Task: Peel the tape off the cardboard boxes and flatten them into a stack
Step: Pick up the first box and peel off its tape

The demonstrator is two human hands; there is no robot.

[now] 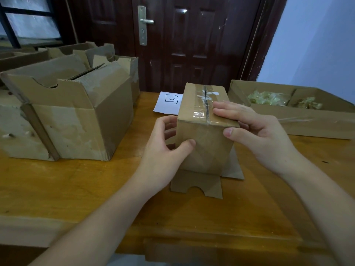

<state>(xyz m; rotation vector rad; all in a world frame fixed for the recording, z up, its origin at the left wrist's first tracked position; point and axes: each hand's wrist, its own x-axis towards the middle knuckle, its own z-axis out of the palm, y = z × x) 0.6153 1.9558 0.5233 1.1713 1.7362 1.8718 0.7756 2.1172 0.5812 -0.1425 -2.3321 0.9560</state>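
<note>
A small cardboard box (pixel 206 146) stands upside down in the middle of the wooden table (pixel 86 189), its opened flaps splayed out flat under it. Clear tape (pixel 203 101) runs along the seam on its top face and is partly torn. My left hand (pixel 163 148) grips the box's left side, thumb on the near face and fingers curled round the side. My right hand (pixel 253 131) holds the top right edge, fingers laid over the taped seam and thumb pressed on the near corner.
Several opened cardboard boxes (pixel 73 116) stand at the left of the table. A low cardboard tray (pixel 307 120) holding crumpled tape lies at the right. A white paper sheet (pixel 169 102) with a drawn mark lies behind the small box. A dark door (pixel 192 39) stands beyond.
</note>
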